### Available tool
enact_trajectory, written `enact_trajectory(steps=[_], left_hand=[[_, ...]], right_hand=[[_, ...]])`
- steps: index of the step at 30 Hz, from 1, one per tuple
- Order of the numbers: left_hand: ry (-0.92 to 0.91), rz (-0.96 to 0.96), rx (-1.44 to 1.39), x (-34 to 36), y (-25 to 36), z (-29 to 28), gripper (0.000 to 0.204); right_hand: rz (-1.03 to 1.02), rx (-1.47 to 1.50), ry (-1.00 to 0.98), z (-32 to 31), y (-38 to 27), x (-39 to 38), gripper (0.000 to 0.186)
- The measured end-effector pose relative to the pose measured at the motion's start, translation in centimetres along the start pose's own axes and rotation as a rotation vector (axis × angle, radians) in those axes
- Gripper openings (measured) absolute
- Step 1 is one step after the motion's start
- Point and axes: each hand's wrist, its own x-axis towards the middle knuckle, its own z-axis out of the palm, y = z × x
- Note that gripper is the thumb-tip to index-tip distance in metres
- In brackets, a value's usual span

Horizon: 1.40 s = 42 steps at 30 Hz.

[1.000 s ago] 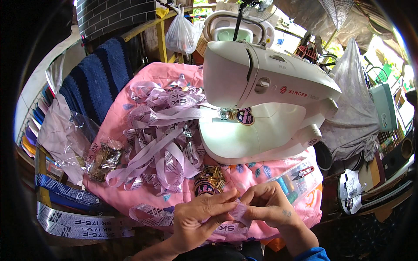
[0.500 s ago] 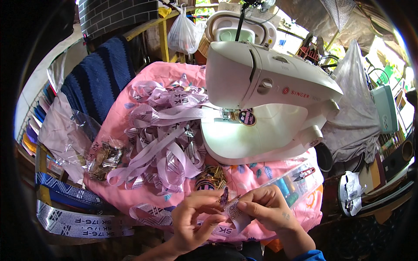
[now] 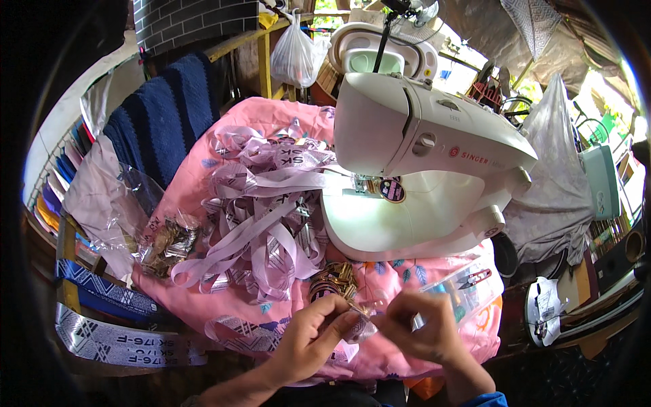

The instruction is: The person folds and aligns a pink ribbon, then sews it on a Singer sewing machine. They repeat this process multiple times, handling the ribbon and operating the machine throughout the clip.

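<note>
At the lower middle, my left hand (image 3: 319, 339) pinches a small metallic piece (image 3: 358, 310), with a patterned lilac ribbon end (image 3: 361, 332) just below it. My right hand (image 3: 424, 329), somewhat blurred, is closed at the other side of this piece and ribbon. Beyond my hands lie a pile of gold metal clips (image 3: 339, 278) and dark round tags (image 3: 321, 290). Tangled lilac printed ribbons (image 3: 264, 197) cover the pink floral cloth (image 3: 173, 292), and a white sewing machine (image 3: 434, 129) stands behind, with a round tag (image 3: 392, 190) under its presser foot.
A plastic box of spools (image 3: 460, 285) with thread snips sits at right. A bag of metal fittings (image 3: 173, 247) lies left, near blue-striped cloth (image 3: 159, 119) and blue-white straps (image 3: 108, 339). A hanging bag (image 3: 297, 57), fan (image 3: 417, 20) and draped covering (image 3: 546, 176) are behind.
My hands have shifted and turned around the ribbon end, and a metallic piece now shows between my fingers. The surroundings have shifted slightly rightward in the picture.
</note>
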Motion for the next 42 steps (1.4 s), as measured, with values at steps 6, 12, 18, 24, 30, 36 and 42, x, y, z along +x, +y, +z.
enact_trajectory(steps=[6, 12, 18, 24, 30, 36, 42], left_hand=[[-0.385, -0.083, 0.275, 2.8, 3.5, -1.5, 0.019], [-0.415, 0.022, 0.610, 5.5, 6.3, -2.8, 0.015], [-0.393, -0.053, 0.320, 7.4, 4.9, -3.7, 0.023], [-0.520, -0.069, 0.204, 9.3, 4.6, -4.1, 0.031], [-0.436, -0.023, 0.256, 10.5, 3.7, -4.7, 0.032], [-0.260, 0.205, 0.580, 12.6, 3.0, -5.4, 0.025], [0.086, 0.568, 1.177, 15.1, 2.2, -5.8, 0.020]], right_hand=[[0.047, 0.820, -0.538, -0.7, 1.8, 3.8, 0.030], [0.085, 0.820, -0.551, -1.3, 2.3, 4.9, 0.024], [0.243, 0.819, -0.411, -1.4, 1.9, 5.6, 0.019], [0.145, 0.760, -0.295, -1.7, 2.4, 6.2, 0.020], [0.126, 0.635, -0.165, -1.7, 1.8, 7.7, 0.021], [0.009, 0.339, -0.102, -2.3, 3.7, 11.0, 0.021], [-0.023, -0.195, -0.009, -3.6, 5.2, 15.7, 0.025]])
